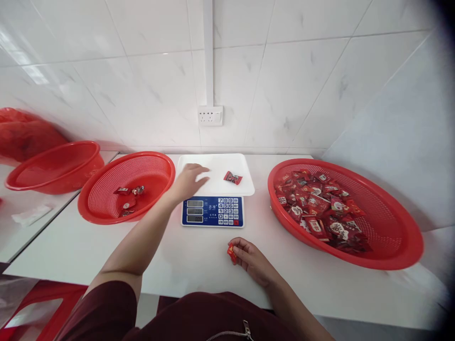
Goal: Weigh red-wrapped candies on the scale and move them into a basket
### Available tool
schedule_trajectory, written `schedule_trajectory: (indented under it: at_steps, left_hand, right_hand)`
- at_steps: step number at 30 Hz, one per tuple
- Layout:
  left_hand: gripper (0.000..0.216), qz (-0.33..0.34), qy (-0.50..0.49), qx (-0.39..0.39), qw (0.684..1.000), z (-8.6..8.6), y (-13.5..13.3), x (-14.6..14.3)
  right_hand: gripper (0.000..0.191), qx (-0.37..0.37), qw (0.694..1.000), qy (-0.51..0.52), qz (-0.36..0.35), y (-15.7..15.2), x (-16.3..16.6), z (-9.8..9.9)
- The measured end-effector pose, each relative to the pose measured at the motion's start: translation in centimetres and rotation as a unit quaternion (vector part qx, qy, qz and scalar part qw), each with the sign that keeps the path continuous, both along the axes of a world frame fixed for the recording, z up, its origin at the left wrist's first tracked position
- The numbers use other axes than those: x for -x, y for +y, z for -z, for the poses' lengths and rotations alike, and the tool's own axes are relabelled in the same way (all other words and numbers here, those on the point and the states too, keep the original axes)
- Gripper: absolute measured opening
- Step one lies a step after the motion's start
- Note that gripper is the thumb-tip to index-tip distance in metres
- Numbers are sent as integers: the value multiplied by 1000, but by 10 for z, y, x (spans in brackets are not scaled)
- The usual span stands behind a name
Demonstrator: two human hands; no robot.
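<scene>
My left hand (190, 181) hovers over the left part of the white scale pan (216, 163), fingers apart and nothing in them. On the right part of that pan lies one red wrapped candy (233, 178). The scale's blue keypad panel (212, 211) faces me; its display digits are too faint to read. Low over the table in front of the scale, my right hand (252, 260) pinches a small red wrapped candy (232, 254) between thumb and fingers. To the right, a red plastic basket (394, 237) holds many wrapped candies (320, 208).
Left of the scale, a second red basket (95, 199) has several wrapped candies inside. Farther left are another red basket (53, 166), a red plastic bag (28, 132) and a white crumpled piece (31, 215). A wall socket (211, 115) sits behind the scale.
</scene>
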State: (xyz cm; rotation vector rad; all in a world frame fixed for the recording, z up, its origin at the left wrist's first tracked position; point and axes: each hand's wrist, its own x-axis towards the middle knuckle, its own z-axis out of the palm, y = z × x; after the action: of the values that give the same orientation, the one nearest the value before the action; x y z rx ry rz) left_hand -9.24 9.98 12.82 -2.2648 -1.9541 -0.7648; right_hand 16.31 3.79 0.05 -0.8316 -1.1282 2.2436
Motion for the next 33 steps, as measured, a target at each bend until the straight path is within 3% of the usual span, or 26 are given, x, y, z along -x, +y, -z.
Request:
schedule_trajectory:
  at_steps: [2, 6, 9, 12, 18, 23, 26, 29, 33]
  left_hand:
    - [31, 61, 29, 44, 997, 11, 27, -26]
    - [36, 95, 97, 126, 983, 23, 69, -56]
    - [26, 112, 116, 136, 978, 24, 83, -61]
    - [23, 111, 113, 116, 981, 23, 80, -59]
    - [21, 36, 67, 9, 997, 13, 19, -26]
    - [27, -181, 48, -39, 982, 4, -50, 45]
    - [34, -248, 33, -59, 966, 6, -78, 68]
    - [28, -215, -30, -95, 972, 17, -93, 51]
    - [19, -40, -142, -44, 988, 49, -103, -7]
  right_hand:
    - [7, 0, 1000, 7, 8, 0, 0, -1]
    - [8, -11, 999, 2, 33, -2, -2, -1]
    - [9, -15, 999, -2, 42, -3, -2, -2]
    - [9, -11, 999, -3, 38, -2, -2, -2]
    - [8, 1, 1000, -8, 23, -2, -4, 3]
    - [9, -2, 1000, -26, -1, -1, -3, 7]
    - [8, -7, 999, -37, -15, -3, -1, 6]
    - [6, -25, 999, -45, -15, -2, 2, -5]
    - [12, -79, 996, -31, 40, 19, 14, -41]
